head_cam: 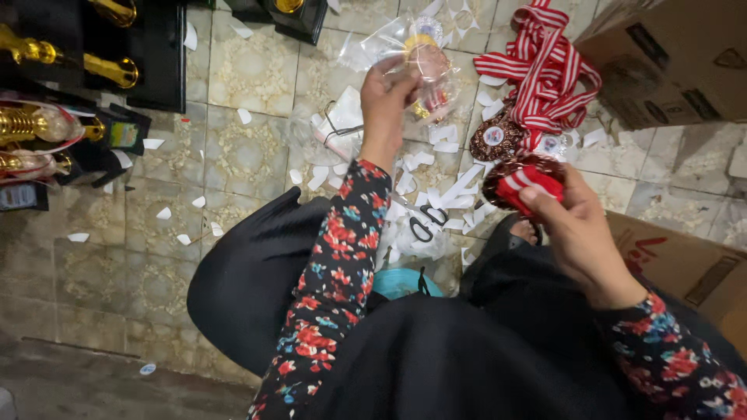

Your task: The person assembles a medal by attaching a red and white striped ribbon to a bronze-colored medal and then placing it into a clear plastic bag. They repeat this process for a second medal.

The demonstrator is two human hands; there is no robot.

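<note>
Two cardboard boxes (669, 62) flank the tiled floor (249, 155), where gold trophies (47, 124) stand at far left and a heap of red-and-white ribboned medals (537, 85) lies unbagged, so most of the packing looks undone. The right hand (580, 233) grips a bronze medal (523, 183) with its ribbon folded on top, near the lap; the left hand (387, 105) pinches a clear bag (416, 54) already holding something, raised over the floor. Scissors (426, 223) and paper scraps (436, 167) clutter the space between.
</note>
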